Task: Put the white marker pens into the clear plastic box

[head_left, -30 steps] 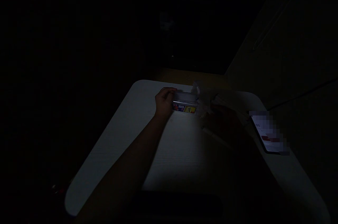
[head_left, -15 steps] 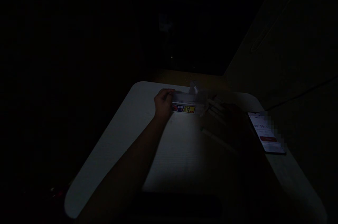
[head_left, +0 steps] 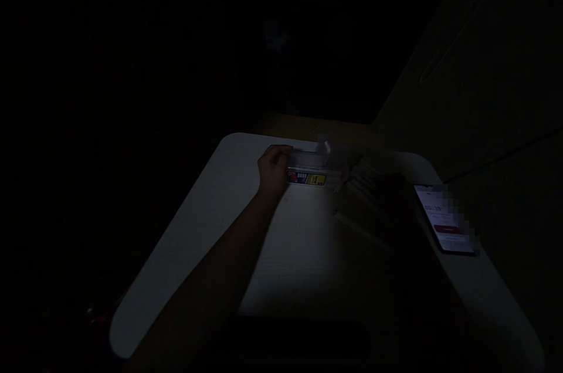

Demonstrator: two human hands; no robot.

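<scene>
My left hand [head_left: 273, 166] is closed on the left end of a clear plastic box [head_left: 310, 159]. A label in yellow, dark blue and red runs along the box's near side. A transparent flap [head_left: 324, 142] stands up at its far right corner. To the right, several pale slim sticks, perhaps markers, [head_left: 363, 175] lie side by side in shadow. One more pale stick [head_left: 363, 230] lies apart, nearer to me. My right hand [head_left: 389, 188] is a dark shape beside the sticks; its fingers are lost in the dark.
The white table [head_left: 211, 214] has rounded corners. A lit phone [head_left: 444, 220] with a timer on its screen lies at the right edge. A dark cable [head_left: 497, 159] runs behind it by the wall. Deep darkness covers the left side and background.
The view has shifted very slightly. My left hand keeps its hold on the box. Around my right hand it is too dark to make out a clear change.
</scene>
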